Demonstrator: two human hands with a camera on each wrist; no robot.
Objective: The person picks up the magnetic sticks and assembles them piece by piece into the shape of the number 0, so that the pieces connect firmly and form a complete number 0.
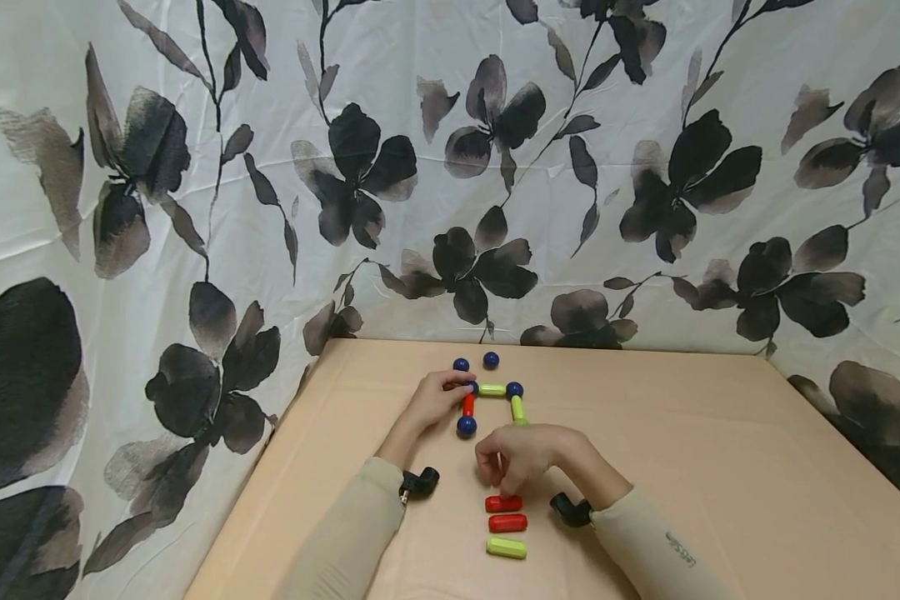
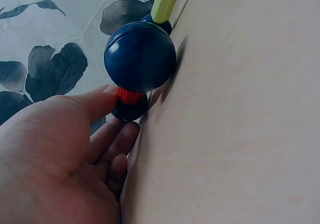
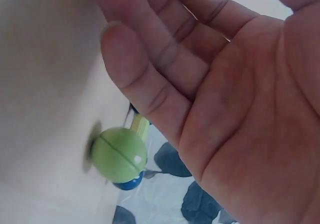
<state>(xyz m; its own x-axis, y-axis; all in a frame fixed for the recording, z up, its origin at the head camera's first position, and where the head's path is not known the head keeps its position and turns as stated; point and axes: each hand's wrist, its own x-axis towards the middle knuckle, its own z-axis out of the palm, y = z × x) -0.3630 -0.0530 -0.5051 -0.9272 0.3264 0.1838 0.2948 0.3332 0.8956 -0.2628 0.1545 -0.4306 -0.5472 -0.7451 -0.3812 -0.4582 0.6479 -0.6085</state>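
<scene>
My left hand pinches the corner blue ball of a small ball-and-rod frame. From that ball a red rod runs towards me to another blue ball. A yellow-green rod leads right to a further blue ball. Another yellow-green rod comes down from there, and a green ball shows at its near end in the right wrist view. My right hand has loosely bent fingers pointing down, fingertips right at the upper loose red rod; nothing shows in its palm.
Below that rod lie a second red rod and a yellow-green rod. Two loose blue balls, one left and one right, sit near the table's far edge. A flowered cloth hangs behind the tan table.
</scene>
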